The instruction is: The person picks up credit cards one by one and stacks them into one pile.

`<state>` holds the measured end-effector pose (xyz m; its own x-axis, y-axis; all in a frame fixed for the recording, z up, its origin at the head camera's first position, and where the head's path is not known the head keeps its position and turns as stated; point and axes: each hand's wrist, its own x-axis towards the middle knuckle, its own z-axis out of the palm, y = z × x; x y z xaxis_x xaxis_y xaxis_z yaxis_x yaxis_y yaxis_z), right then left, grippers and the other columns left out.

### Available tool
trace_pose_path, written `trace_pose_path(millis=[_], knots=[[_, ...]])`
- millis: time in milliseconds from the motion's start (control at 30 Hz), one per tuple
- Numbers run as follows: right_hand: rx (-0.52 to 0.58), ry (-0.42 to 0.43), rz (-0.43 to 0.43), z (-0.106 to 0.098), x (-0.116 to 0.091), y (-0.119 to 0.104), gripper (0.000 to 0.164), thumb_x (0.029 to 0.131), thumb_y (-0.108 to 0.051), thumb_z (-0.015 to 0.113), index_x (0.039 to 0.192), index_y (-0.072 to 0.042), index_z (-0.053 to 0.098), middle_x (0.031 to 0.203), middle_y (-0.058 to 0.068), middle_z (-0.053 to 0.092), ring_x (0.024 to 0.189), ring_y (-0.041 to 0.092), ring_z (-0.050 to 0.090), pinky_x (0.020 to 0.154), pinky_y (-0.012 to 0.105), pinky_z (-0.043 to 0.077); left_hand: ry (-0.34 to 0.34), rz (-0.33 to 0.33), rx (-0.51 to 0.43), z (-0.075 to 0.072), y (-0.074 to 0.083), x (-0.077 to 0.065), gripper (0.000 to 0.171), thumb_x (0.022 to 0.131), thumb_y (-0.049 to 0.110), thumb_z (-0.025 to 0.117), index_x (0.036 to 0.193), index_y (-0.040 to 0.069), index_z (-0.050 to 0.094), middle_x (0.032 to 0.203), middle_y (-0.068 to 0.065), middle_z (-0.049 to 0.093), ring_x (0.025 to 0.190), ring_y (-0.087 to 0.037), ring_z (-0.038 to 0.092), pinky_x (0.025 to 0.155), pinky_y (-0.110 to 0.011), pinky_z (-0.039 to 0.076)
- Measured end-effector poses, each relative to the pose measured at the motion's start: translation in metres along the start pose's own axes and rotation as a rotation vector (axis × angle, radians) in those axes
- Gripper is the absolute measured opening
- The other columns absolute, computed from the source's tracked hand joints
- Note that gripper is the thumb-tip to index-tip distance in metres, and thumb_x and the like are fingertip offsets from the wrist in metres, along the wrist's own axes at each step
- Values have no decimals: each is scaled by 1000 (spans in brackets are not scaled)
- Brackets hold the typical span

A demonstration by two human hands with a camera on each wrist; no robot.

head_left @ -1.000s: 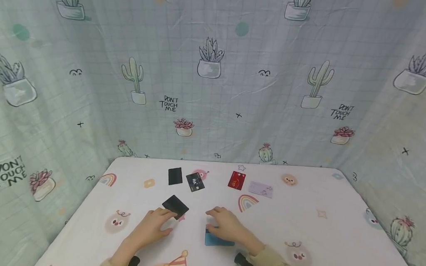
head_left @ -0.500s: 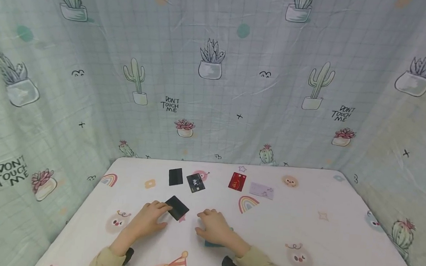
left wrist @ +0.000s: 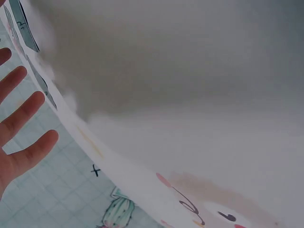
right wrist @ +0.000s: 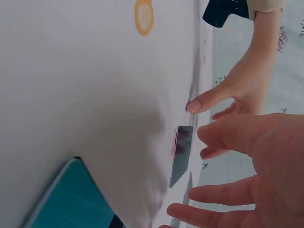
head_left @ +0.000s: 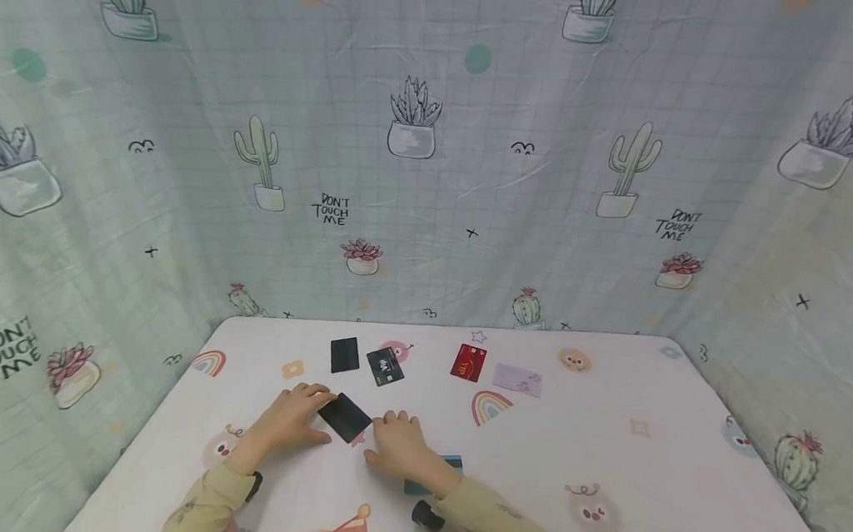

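A plain black card (head_left: 343, 419) lies tilted on the white table between the two hands. My left hand (head_left: 290, 419) is at its left corner, fingers spread; whether they touch the card I cannot tell. At the card's right corner is my right hand (head_left: 399, 447), its fingers loosely bent and holding nothing. In the right wrist view the fingers of the right hand (right wrist: 237, 166) are apart, with the left hand (right wrist: 242, 90) beyond. A blue card (head_left: 416, 488) lies partly hidden beneath the right wrist.
Farther back lie another black card (head_left: 345, 355), a black VIP card (head_left: 385, 366) and a red VIP card (head_left: 468, 362). The tablecloth (head_left: 563, 444) has printed figures. A cactus-patterned curtain (head_left: 432, 191) hangs behind and at both sides of the table.
My right hand has moved left, from over the blue card to the middle black card's right corner. My left hand has shifted slightly left and farther back. The cards stay put.
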<state>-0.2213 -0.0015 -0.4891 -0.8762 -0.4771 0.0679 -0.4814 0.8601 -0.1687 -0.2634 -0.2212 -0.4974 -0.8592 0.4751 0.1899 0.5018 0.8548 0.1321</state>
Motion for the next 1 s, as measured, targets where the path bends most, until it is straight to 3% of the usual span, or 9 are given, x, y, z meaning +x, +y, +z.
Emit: trace_pose_path(millis=[233,533,1000], knots=[[-15,-17,29,8,15,-7,45,77,-39,64,107,-5,59,93,8,59,78,19,47,70,36,41,-11,47,43,1,-15,8,74,58,48,76,118,10,56,117,-8,57,101,-28,52,74,-47,42],[-66,-12,62,12,34,-13,50,75,-43,63,106,-5,58,90,10,56,82,22,48,72,39,42,-7,84,68,-3,-21,14,79,53,52,75,115,7,57,114,-11,59,98,-31,53,71,-50,43],[-184,-4,80,12,40,-21,57,74,-54,60,104,-5,59,90,7,55,84,21,49,72,36,43,-48,188,132,2,-31,26,80,50,61,71,114,15,59,102,-5,59,86,-23,51,67,-42,43]])
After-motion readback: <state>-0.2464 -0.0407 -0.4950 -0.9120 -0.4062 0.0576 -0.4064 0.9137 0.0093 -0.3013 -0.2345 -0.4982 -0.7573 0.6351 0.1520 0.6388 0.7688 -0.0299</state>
